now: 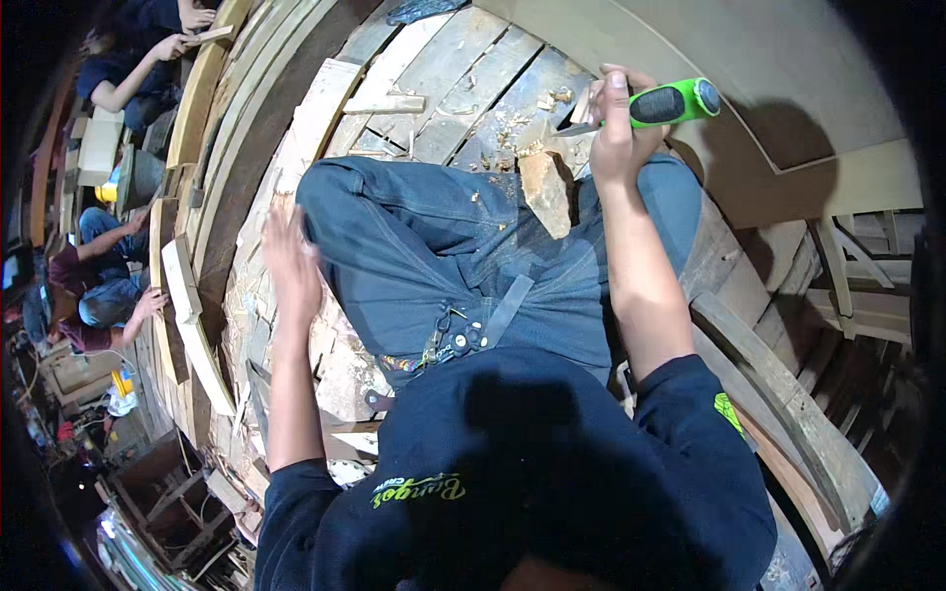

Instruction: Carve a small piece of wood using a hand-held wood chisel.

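My right hand is raised above my right leg, its fingers wrapped round a chisel with a green and black handle. The metal blade points left, and part of it is hidden by the hand. Just below the blade, a rough, pale chunk of wood rests against my crossed legs, tapering toward me. My left hand is beside my left knee with its fingers stretched out and nothing in them. Motion blurs its fingertips a little, and I cannot tell whether they touch the trouser leg.
Wood shavings litter the plank floor ahead. A large pale panel stands at the right, near a curved timber. Long boards run along the left; beyond them two people work, one hand resting on wood.
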The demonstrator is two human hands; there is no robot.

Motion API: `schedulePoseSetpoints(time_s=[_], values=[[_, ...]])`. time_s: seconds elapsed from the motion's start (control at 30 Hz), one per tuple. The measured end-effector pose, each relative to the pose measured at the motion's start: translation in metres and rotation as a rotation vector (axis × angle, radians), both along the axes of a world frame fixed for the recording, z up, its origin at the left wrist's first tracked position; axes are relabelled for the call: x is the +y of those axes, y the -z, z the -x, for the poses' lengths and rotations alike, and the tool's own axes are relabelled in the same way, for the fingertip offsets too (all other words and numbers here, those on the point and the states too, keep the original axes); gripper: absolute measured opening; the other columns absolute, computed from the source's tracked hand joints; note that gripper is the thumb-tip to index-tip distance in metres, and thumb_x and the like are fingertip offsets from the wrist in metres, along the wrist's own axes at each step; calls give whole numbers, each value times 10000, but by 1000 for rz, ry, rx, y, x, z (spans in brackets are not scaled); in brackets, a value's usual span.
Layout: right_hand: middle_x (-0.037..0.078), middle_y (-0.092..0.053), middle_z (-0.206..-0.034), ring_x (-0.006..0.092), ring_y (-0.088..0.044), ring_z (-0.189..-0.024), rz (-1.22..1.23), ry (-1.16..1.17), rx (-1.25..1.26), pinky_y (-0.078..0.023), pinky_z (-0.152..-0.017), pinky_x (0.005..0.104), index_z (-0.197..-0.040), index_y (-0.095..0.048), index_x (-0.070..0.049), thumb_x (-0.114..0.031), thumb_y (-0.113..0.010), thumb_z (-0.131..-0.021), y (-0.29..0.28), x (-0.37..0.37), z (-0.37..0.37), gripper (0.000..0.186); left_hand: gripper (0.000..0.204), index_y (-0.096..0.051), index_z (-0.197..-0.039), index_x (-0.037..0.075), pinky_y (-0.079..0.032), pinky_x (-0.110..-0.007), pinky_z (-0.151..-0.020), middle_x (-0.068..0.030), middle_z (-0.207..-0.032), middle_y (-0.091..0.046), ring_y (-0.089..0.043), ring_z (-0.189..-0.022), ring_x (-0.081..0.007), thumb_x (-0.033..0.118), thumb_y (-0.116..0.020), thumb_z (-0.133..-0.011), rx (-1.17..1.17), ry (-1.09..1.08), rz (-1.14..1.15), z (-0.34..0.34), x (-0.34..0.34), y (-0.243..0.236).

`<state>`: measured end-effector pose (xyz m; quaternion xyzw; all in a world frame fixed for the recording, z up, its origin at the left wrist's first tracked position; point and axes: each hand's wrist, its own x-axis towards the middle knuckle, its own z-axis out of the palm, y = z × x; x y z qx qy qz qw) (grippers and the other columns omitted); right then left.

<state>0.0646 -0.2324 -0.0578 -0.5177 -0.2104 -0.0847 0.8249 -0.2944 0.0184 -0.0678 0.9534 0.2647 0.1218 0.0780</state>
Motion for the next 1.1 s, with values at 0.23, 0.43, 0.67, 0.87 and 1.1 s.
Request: schedulePoseSetpoints(time_s=[0.23, 0.43, 0.67, 0.87, 1.1], values=[[-5, -582, -676, 67, -511, -544, -72, -31, 31, -406, -500, 229, -974, -678, 12, -146, -679, -958, -2, 0, 0, 159, 625, -400, -1505, -8, -243, -402, -1190, -230, -1537, -390, -356, -1429, -316, 441, -338, -1075, -566, -495, 882, -36, 25, 37], [27, -553, -639, 108, -526, -560, 81, -5, -26, -464, -542, 264, -1008, -639, 38, -204, -651, -985, 2, 1, -3, 244, 608, -445, -1466, -7, -356, -348, -1127, -170, -1454, -509, -504, -1308, -256, 449, -425, -1062, -595, -567, 1100, -42, 21, 53], [31, -585, -667, 99, -545, -569, 78, 8, 65, -445, -526, 248, -1011, -657, 24, -211, -665, -982, 7, 2, -8, 237, 710, -462, -1454, 6, -451, -420, -1087, -185, -1386, -584, -586, -1241, -312, 573, -399, -1032, -653, -655, 1383, -53, 25, 40], [30, -572, -632, 97, -532, -539, 51, 41, 92, -432, -505, 246, -1001, -653, 23, -221, -665, -981, 1, 0, -7, 245, 719, -466, -1455, 23, -461, -429, -1080, -176, -1404, -569, -585, -1237, -312, 592, -402, -1019, -619, -727, 1454, -53, 32, 46], [33, -585, -649, 91, -534, -548, 54, 18, 87, -424, -513, 237, -1000, -651, 20, -227, -661, -985, 5, 1, -7, 248, 706, -465, -1455, 28, -450, -422, -1081, -167, -1432, -540, -564, -1258, -306, 577, -437, -1013, -670, -734, 1431, -50, 26, 46]])
